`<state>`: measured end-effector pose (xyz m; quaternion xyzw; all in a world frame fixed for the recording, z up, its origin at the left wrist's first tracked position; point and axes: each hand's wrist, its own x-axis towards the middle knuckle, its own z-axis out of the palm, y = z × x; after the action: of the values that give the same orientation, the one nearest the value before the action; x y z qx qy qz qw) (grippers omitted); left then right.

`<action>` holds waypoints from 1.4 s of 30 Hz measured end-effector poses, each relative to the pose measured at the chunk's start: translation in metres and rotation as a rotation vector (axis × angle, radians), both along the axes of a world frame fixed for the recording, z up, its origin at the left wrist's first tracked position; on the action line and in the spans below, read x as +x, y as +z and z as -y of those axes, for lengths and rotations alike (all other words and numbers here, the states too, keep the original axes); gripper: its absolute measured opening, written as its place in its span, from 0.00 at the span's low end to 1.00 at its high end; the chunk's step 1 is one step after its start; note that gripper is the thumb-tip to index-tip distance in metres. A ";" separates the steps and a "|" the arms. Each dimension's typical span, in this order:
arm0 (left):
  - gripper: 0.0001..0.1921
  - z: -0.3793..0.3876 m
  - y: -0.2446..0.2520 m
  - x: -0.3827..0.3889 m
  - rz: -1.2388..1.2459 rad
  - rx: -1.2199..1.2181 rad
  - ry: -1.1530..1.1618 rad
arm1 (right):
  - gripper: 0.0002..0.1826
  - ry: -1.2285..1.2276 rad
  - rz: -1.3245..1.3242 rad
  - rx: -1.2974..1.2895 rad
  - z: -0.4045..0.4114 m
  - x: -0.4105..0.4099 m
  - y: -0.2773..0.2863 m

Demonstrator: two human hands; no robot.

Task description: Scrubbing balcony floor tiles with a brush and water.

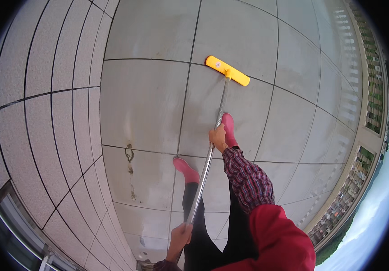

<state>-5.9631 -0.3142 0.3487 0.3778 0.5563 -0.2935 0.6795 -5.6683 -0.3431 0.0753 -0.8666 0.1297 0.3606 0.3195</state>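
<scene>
A long-handled floor tool with a yellow head (237,76) rests on the wet grey floor tiles, ahead of the pink boots. The underside of the head is hidden. Its silver metal pole (203,179) slants back towards me. My right hand (217,137) is closed around the middle of the pole, beside the forward boot. Lower down, near the pole's rear end, my left hand (179,238) grips it in front of my left leg.
A tiled wall (86,67) runs along the left, with a framed window (18,230) at lower left. On the right stands a stone balustrade (373,128). Dark stains (129,154) mark the floor near the wall. The pink boots (187,171) stand apart on the tiles.
</scene>
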 end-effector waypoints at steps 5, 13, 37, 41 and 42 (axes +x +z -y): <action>0.10 0.000 0.014 0.057 -0.096 0.162 -0.026 | 0.17 0.042 0.006 -0.074 -0.010 0.044 -0.023; 0.11 -0.002 -0.071 0.325 0.160 0.210 -0.293 | 0.13 -0.097 -0.022 0.019 0.065 0.358 -0.043; 0.16 0.052 -0.020 0.284 0.128 0.284 -0.925 | 0.13 -0.763 0.070 0.091 0.241 0.227 -0.003; 0.17 0.068 -0.021 0.261 0.153 0.241 -0.846 | 0.14 -0.765 0.136 -0.017 0.256 0.189 -0.025; 0.16 0.050 -0.018 0.230 0.100 0.264 -0.882 | 0.14 -0.741 0.140 -0.046 0.236 0.160 -0.019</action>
<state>-5.7329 -0.3641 0.3311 0.6753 0.3417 -0.4626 0.4617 -5.5080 -0.5788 0.0561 -0.7904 0.4203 0.1573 0.4169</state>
